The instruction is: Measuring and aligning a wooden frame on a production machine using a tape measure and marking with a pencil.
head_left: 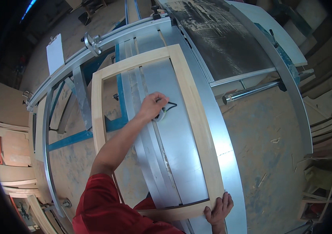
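pale, rectangular wooden frame [192, 95]: right fingers [225, 199] grip it, left fingers [161, 96] a black loop [175, 104].

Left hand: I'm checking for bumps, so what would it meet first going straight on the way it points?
Probably the right long side of the wooden frame, near its far corner. Depth is unclear, so the left hand might pass over it if raised.
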Action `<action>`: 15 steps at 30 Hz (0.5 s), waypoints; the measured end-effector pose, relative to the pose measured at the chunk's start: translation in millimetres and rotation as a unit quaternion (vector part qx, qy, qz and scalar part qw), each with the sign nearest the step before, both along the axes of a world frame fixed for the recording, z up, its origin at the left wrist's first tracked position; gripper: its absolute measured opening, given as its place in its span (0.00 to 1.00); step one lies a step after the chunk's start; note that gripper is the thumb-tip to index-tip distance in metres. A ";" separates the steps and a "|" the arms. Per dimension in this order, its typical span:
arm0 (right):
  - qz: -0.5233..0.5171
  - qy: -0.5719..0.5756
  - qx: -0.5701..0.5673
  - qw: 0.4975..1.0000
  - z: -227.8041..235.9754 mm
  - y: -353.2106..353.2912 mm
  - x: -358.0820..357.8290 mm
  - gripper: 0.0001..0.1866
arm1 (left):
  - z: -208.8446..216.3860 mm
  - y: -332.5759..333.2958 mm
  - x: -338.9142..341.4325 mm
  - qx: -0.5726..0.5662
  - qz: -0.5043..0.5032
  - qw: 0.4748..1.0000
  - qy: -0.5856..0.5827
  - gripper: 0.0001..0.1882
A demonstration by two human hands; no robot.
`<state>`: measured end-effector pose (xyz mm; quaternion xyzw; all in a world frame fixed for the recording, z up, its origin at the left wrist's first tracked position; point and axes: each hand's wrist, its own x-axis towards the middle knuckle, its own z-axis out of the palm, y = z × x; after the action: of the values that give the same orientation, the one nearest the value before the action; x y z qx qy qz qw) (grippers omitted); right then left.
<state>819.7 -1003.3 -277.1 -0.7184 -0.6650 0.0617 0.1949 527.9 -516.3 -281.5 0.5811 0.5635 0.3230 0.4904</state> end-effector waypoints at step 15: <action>-0.034 0.062 0.172 0.983 -22.0 -63.5 170.2 0.29 | 57.8 -431.5 279.3 -0.117 -0.155 0.974 -0.121 0.22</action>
<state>989.9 -1066.8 -299.1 -0.6912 -0.6273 -0.0159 0.3585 807.1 -947.8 -223.7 0.5565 0.4369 0.2435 0.6634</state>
